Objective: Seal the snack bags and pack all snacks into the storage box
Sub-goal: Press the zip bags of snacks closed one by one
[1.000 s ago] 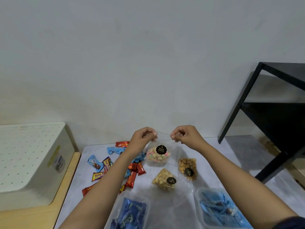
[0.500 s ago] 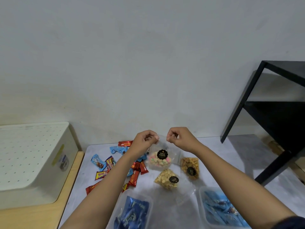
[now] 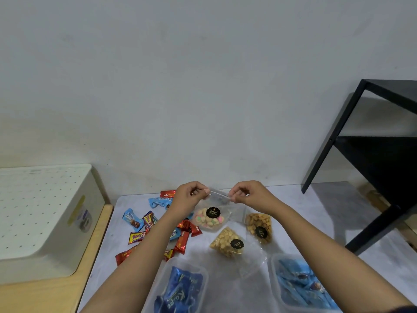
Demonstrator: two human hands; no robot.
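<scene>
A clear zip bag of pastel biscuits with a black round label hangs just above the grey table. My left hand pinches the left end of its top strip and my right hand pinches the right end. Two more clear bags lie on the table: pale biscuits and brown biscuits, each with a black label. Several small red, blue and yellow snack packets are scattered at the left of the table. Two clear plastic tubs with blue packets stand at the front, left tub and right tub.
A large white perforated storage box sits on a wooden surface to the left of the table. A black metal shelf frame stands at the right against the wall. The wall is close behind the table.
My right hand slid along the bag's top strip toward the left hand, then back out to the right end. The bag stays lifted between both hands.
</scene>
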